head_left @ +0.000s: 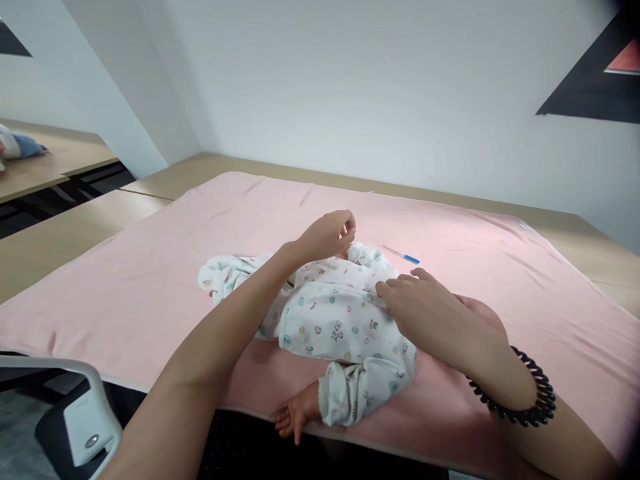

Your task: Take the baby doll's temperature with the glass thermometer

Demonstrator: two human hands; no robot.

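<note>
A baby doll in a white printed top (335,327) lies on a pink blanket (165,267). Its near hand (297,413) pokes out of a ruffled cuff at the blanket's front edge. My left hand (330,233) is over the doll's far sleeve (369,255), fingers curled; whatever they hold is hidden. With bent fingers, my right hand (413,300) grips the top near the doll's upper chest. My right forearm partly covers a rounded bare part of the doll (483,312). White printed cloth (225,273) covers the doll's end at the left, behind my left forearm.
Beyond the doll lies a thin stick with a blue end (411,259). The blanket covers a wooden table (565,223) against a white wall. A chair with a pale frame (83,427) stands at lower left. Another table (60,143) holds a blue-and-white item.
</note>
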